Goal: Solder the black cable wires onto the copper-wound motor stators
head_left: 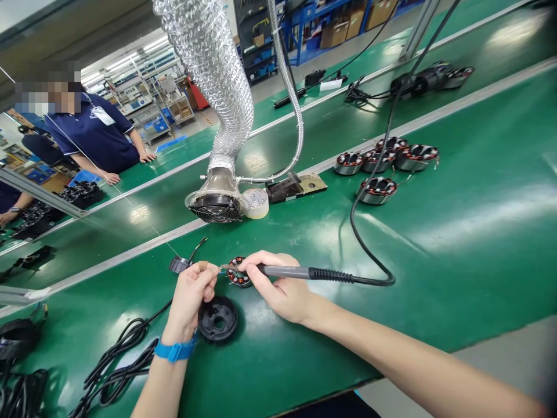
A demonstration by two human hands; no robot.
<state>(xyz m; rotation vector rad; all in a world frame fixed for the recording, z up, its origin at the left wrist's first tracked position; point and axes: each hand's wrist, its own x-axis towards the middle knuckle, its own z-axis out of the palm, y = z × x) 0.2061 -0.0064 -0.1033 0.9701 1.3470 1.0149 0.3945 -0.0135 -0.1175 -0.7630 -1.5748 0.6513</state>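
My right hand (274, 285) grips a grey soldering iron (289, 271) like a pen, its tip at a small wound motor stator (238, 273) with red-banded copper windings. My left hand (189, 296) pinches a thin wire, held close to the stator and the iron's tip. Just below my left fingers lies a round black plastic housing (217, 319). A smaller black part (180, 265) with a lead sits beyond my left hand. A blue wrist strap (175, 350) circles my left wrist. The iron's black cable (365, 232) curves away across the green bench.
Several wound stators (378, 162) stand further along the green bench. A silver ducted fume extractor (215, 200), tape roll (256, 203) and iron stand (296, 187) sit ahead. Black cables (117, 363) lie at left. A co-worker (91, 133) stands beyond a parallel bench.
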